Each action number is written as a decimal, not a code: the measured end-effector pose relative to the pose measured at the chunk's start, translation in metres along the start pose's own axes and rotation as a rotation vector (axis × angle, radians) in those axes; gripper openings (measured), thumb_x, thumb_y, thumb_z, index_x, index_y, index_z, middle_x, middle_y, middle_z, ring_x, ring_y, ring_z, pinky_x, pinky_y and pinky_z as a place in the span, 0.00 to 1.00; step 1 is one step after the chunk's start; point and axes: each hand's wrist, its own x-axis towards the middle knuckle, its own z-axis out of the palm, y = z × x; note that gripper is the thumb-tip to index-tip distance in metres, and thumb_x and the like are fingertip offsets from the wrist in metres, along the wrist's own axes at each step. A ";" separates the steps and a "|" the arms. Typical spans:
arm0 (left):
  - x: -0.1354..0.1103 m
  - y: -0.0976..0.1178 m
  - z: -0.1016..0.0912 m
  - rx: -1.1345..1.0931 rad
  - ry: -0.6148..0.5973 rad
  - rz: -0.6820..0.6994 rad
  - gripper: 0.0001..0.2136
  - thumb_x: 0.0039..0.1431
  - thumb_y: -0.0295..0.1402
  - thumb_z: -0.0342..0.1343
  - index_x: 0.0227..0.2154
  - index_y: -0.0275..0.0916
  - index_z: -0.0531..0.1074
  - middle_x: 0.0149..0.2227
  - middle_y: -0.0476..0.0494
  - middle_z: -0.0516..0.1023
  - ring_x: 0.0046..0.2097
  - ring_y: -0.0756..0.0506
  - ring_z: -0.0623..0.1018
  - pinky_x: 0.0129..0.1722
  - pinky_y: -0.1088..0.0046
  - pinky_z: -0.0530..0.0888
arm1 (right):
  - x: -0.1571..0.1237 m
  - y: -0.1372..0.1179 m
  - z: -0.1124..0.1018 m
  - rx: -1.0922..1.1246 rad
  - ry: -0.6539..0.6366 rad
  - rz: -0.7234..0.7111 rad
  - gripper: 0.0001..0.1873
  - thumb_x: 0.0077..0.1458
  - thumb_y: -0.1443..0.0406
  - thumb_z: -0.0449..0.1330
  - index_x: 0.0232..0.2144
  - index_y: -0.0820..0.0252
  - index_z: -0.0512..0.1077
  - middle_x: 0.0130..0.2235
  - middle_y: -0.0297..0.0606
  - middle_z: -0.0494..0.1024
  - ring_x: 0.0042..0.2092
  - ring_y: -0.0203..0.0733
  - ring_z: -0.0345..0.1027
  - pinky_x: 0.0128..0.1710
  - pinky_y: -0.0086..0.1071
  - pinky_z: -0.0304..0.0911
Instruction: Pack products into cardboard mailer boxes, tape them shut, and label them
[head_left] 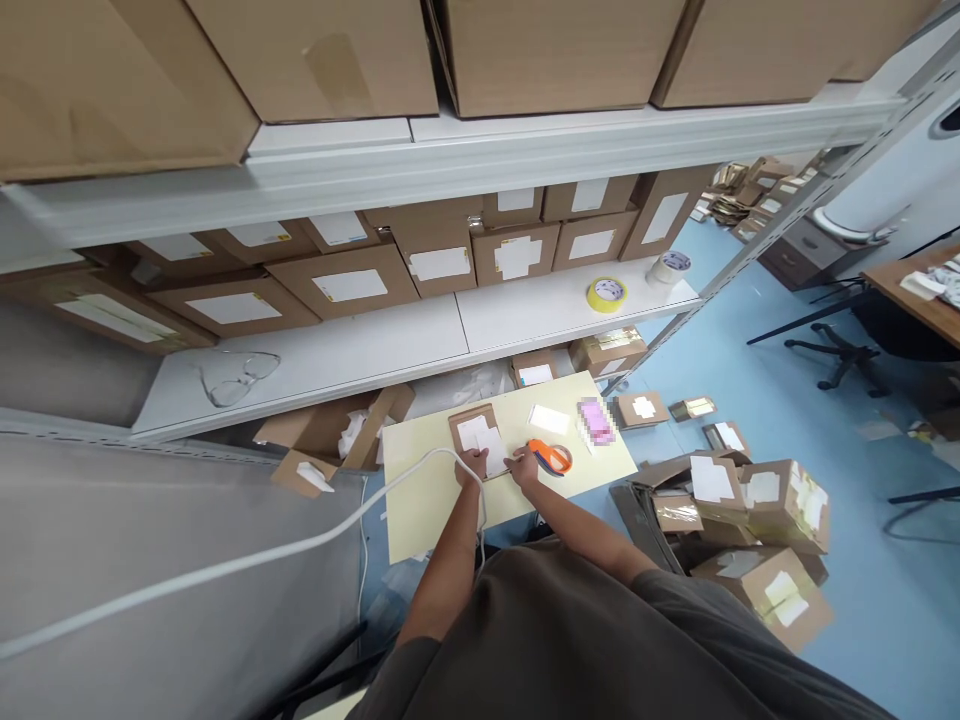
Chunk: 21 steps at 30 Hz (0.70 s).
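Cable [300,545]; hands [472,465] [523,467] at carton [474,411]; open box [373,432] — white stuffing [352,433].

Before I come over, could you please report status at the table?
Left hand and right hand at brown cardboard; white papers on top; orange tape dispenser by right hand.

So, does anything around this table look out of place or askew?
Yes. The cardboard boxes on the floor right of the table lie heaped at odd angles, unlike the neatly lined-up shelved boxes. A white cable also runs across the view, in front of the left hand.
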 end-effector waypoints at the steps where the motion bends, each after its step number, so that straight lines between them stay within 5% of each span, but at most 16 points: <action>1: 0.001 0.001 0.001 0.010 -0.001 -0.001 0.14 0.69 0.42 0.60 0.42 0.37 0.84 0.50 0.33 0.89 0.54 0.36 0.85 0.49 0.67 0.76 | 0.001 0.001 0.001 -0.037 -0.016 0.016 0.12 0.53 0.63 0.69 0.35 0.51 0.68 0.28 0.28 0.74 0.35 0.48 0.77 0.38 0.34 0.69; 5: 0.007 0.000 -0.001 0.067 -0.010 0.017 0.16 0.68 0.45 0.62 0.44 0.36 0.83 0.50 0.28 0.87 0.55 0.32 0.85 0.51 0.63 0.76 | 0.003 0.000 -0.001 -0.196 -0.071 -0.023 0.10 0.58 0.64 0.68 0.37 0.52 0.69 0.34 0.35 0.80 0.42 0.50 0.80 0.42 0.35 0.69; 10: 0.014 -0.015 -0.015 0.216 0.055 -0.046 0.36 0.59 0.57 0.69 0.58 0.30 0.75 0.53 0.20 0.84 0.56 0.28 0.84 0.52 0.57 0.78 | -0.001 -0.010 -0.010 -0.502 -0.193 -0.064 0.11 0.66 0.58 0.67 0.45 0.56 0.74 0.43 0.47 0.85 0.46 0.54 0.82 0.42 0.36 0.69; 13: 0.009 -0.021 -0.006 0.230 0.105 0.142 0.24 0.70 0.46 0.61 0.58 0.31 0.76 0.57 0.21 0.82 0.60 0.29 0.81 0.59 0.52 0.76 | -0.001 -0.016 -0.017 -0.622 -0.241 -0.097 0.15 0.68 0.58 0.65 0.51 0.60 0.75 0.47 0.54 0.85 0.50 0.58 0.82 0.46 0.40 0.70; 17: 0.003 -0.032 0.023 0.179 0.125 0.465 0.23 0.75 0.36 0.51 0.67 0.37 0.74 0.75 0.28 0.68 0.78 0.26 0.60 0.73 0.44 0.62 | 0.009 -0.028 -0.019 -0.711 -0.239 -0.441 0.22 0.69 0.65 0.59 0.62 0.62 0.74 0.62 0.57 0.81 0.64 0.58 0.73 0.62 0.44 0.68; 21: 0.013 -0.051 0.043 0.156 0.086 0.515 0.29 0.77 0.42 0.47 0.76 0.39 0.66 0.81 0.34 0.58 0.82 0.26 0.47 0.78 0.42 0.53 | 0.018 -0.034 -0.010 -0.813 -0.357 -0.725 0.32 0.73 0.65 0.51 0.75 0.59 0.64 0.78 0.48 0.63 0.79 0.57 0.52 0.72 0.47 0.61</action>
